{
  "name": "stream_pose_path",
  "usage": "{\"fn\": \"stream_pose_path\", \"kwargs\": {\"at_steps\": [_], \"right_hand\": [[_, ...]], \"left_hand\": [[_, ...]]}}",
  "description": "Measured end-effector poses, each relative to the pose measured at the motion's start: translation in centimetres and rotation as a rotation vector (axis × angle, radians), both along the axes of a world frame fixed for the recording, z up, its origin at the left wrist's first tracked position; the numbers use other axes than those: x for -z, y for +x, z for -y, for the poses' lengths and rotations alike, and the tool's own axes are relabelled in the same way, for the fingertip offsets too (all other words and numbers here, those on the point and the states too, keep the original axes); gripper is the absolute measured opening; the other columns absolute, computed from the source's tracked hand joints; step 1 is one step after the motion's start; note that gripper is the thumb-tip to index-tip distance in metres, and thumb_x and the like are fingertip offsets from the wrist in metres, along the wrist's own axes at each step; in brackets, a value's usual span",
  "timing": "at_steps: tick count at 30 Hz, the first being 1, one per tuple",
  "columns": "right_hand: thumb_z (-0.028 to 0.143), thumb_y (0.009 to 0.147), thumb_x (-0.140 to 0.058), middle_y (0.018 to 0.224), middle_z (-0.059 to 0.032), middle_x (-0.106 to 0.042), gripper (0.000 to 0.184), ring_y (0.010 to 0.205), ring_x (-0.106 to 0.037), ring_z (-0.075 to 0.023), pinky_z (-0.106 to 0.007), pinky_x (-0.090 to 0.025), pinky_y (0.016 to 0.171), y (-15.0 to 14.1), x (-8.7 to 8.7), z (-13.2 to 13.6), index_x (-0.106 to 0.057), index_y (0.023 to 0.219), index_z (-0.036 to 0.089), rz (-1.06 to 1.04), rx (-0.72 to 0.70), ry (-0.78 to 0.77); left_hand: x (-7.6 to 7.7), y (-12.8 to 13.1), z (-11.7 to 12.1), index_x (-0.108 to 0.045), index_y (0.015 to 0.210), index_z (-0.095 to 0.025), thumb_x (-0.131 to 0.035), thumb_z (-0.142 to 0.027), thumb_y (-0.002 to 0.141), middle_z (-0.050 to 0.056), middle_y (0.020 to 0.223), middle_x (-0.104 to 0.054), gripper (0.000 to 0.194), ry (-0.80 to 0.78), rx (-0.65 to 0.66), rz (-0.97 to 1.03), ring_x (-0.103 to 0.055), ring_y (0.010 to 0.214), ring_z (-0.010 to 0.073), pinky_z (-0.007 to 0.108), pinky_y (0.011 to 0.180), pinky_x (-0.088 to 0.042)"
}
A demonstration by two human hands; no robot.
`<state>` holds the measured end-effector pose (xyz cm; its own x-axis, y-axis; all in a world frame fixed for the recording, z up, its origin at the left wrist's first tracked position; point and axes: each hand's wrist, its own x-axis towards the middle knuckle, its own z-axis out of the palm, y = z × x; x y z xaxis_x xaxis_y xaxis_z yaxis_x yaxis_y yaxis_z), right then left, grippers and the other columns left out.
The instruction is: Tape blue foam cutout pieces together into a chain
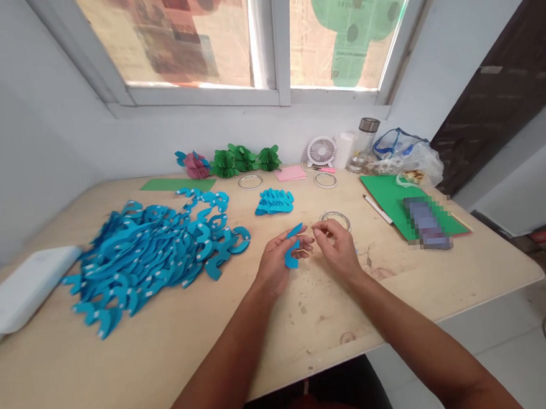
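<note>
My left hand (277,257) holds a curved blue paper piece (291,253) between thumb and fingers, above the middle of the table. Close to its fingertips, my right hand (335,242) is closed in a pinch; anything between those fingertips is too small to make out. Just behind the right hand lies a thin ring-shaped roll of tape (341,214), partly covered by it. Farther back is a small stack of blue cut paper (274,201). A large heap of curved blue paper pieces with white patches (150,256) spreads over the left side.
A white device (30,287) stands at the far left. Green folded paper decorations (242,159), a small fan (322,152) and a glass bottle (366,137) line the wall. On the right, a phone (427,222) rests on green sheets (389,199), beside a white pen (377,208).
</note>
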<state>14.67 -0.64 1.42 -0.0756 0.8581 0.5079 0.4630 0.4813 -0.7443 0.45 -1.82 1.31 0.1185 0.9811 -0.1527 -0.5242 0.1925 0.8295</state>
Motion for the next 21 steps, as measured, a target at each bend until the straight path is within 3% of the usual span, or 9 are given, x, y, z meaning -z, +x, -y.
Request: {"fn": "stream_pose_path", "kwargs": {"at_steps": [5,12,21], "right_hand": [[0.027,0.079,-0.052,0.080,-0.0031,-0.062,0.014,0.073,-0.054,-0.0155,-0.028,-0.041,0.067,0.2,0.3,-0.6,-0.064,0.084,0.020,-0.082,-0.052,-0.139],[0.026,0.076,-0.054,0.077,-0.0027,-0.061,0.011,0.069,-0.052,-0.0137,-0.026,-0.040,0.062,0.1,0.3,-0.4,-0.062,0.072,0.019,-0.126,-0.072,-0.147],[0.033,0.075,-0.056,0.068,-0.0018,-0.063,0.015,0.054,-0.053,-0.0128,-0.026,-0.043,0.052,0.1,0.2,-0.4,-0.059,0.076,0.018,-0.300,-0.121,-0.400]], "left_hand": [[-0.2,0.6,0.5,-0.069,0.088,-0.012,-0.064,-0.027,0.067,0.010,0.075,-0.069,0.027,0.025,0.097,-0.015,-0.058,0.058,0.0131,0.024,0.054,-0.043],[-0.2,1.0,0.7,-0.068,0.084,-0.010,-0.062,-0.031,0.071,0.008,0.069,-0.066,0.025,0.013,0.162,-0.047,-0.057,0.058,0.0151,0.025,0.051,-0.042],[0.3,0.0,0.2,-0.061,0.094,-0.010,-0.046,-0.033,0.084,0.009,0.075,-0.062,0.029,-0.130,0.415,0.264,-0.056,0.061,0.0150,0.029,0.059,-0.046]]}}
